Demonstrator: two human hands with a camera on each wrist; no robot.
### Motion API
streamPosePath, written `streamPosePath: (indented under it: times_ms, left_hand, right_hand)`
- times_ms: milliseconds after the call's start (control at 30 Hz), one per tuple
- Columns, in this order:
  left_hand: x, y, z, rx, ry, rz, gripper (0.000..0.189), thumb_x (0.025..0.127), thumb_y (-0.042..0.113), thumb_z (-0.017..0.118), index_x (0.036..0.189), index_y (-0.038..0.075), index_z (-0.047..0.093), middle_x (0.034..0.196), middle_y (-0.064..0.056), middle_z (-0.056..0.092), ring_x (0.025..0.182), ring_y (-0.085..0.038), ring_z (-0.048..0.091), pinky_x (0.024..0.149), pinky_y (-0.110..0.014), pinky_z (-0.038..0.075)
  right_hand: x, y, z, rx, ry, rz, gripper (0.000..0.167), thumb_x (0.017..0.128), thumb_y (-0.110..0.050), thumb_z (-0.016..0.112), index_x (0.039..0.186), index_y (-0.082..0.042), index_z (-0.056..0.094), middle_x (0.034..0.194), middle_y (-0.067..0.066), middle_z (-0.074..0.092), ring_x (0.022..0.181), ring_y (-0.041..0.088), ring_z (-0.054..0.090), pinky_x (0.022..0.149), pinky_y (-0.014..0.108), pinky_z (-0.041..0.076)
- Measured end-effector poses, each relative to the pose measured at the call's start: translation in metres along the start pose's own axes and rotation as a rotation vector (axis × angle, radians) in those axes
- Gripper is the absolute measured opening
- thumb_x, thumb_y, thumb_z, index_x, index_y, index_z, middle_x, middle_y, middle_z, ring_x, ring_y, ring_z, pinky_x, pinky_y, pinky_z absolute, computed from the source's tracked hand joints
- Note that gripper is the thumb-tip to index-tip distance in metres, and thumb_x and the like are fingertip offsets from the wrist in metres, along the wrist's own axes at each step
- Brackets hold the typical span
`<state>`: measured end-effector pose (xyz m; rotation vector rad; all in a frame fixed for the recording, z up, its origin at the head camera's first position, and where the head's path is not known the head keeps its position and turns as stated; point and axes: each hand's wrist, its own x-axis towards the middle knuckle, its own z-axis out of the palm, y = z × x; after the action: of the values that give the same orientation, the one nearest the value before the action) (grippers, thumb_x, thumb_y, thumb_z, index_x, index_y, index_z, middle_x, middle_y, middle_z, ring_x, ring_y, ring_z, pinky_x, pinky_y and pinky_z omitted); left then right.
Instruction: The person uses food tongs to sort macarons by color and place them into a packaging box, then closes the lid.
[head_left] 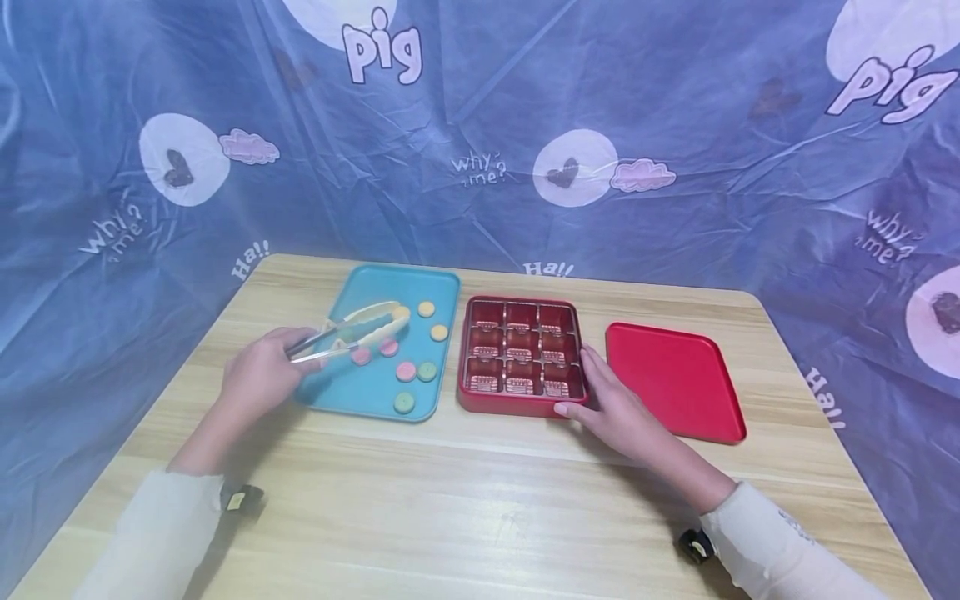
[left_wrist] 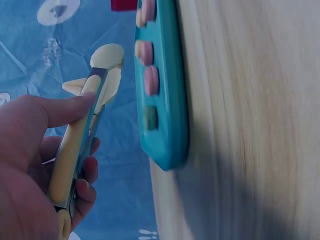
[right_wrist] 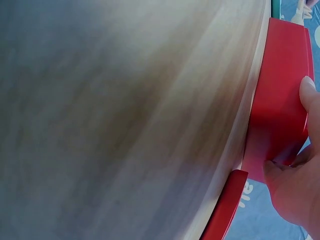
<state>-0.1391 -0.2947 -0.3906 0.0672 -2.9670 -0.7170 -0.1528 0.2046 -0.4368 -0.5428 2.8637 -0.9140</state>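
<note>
My left hand (head_left: pixel 262 367) holds a pair of tongs (left_wrist: pixel 75 145) with pale tips, the thumb along one arm and the fingers behind. The tongs' tips are over the blue tray (head_left: pixel 345 400), close to a yellow macaron (head_left: pixel 401 313); whether they touch it I cannot tell. Around it lie more macarons: yellow (head_left: pixel 426 309), pink (head_left: pixel 406 371) and green (head_left: pixel 404 403). My right hand (head_left: pixel 618 412) grips the near right corner of a red box (right_wrist: pixel 280 90), thumb at the front wall and fingers along the right side. A clear divided insert (head_left: pixel 520 343) with several square compartments sits inside the box.
A red lid (head_left: pixel 675 383) lies on the wooden table (head_left: pixel 465 517) to the right of the box. The box stands just right of the tray. Behind the table hangs a blue printed cloth (head_left: pixel 480 217).
</note>
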Motion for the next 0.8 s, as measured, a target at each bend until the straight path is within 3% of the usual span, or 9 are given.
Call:
streamPosePath:
  times_ms: [233,567,800]
  left_hand:
    - [-0.014,0.019,-0.006,-0.049,-0.041,0.012,0.063,0.089,0.04,0.075,0.143,0.014,0.057,0.143,-0.013,0.059,0.126,-0.043,0.056,0.094,-0.062,0.045]
    - [-0.029,0.046,-0.004,-0.036,-0.07,0.052,0.065,0.088,0.042,0.075,0.146,0.02,0.055,0.146,-0.012,0.056,0.134,-0.042,0.051,0.104,-0.068,0.039]
    - [-0.037,0.06,0.0,-0.033,-0.072,0.116,0.062,0.087,0.043,0.077,0.142,0.023,0.059,0.145,-0.013,0.058,0.134,-0.043,0.051,0.107,-0.069,0.037]
  right_hand:
    - [-0.001,-0.001,-0.001,-0.003,-0.013,0.014,0.109,0.087,-0.063,0.067,0.163,-0.011,0.008,0.17,0.013,0.013,0.154,0.036,0.019,0.117,0.062,0.031]
    - [-0.001,-0.001,0.0,-0.006,-0.017,0.025,0.11,0.087,-0.063,0.068,0.163,-0.01,0.008,0.17,0.014,0.012,0.154,0.038,0.017,0.117,0.063,0.031]
    - [-0.002,-0.002,0.0,-0.003,-0.012,0.027,0.111,0.086,-0.063,0.069,0.163,-0.011,0.008,0.17,0.014,0.012,0.154,0.038,0.018,0.116,0.063,0.032]
